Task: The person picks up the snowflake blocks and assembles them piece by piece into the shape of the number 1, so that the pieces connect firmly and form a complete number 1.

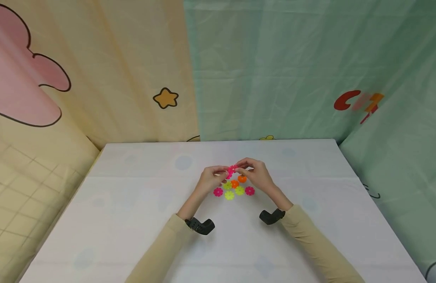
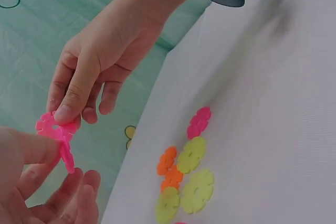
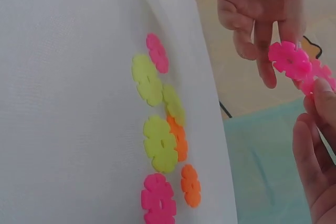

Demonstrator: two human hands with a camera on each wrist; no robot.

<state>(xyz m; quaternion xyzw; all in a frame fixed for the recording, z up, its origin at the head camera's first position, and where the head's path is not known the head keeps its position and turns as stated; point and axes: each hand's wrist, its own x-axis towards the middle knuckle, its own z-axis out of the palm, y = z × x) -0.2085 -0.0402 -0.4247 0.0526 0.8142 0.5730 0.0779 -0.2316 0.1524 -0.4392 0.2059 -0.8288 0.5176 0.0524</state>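
Observation:
Over the far middle of the table, my left hand and right hand meet at two pink flower-shaped interlocking discs. One pink disc is pinched between the left thumb and fingers. The other pink disc is in the right hand's thumb-and-finger pinch. The two discs touch at their notched edges and stand at an angle to each other; how deeply they are slotted cannot be seen. Below the hands lie loose discs: yellow ones, orange ones and pink ones.
A white cloth covers the table. Beyond its far edge hang a beige curtain and a green curtain. Each wrist wears a black camera mount, the left one and the right one, near the tabletop.

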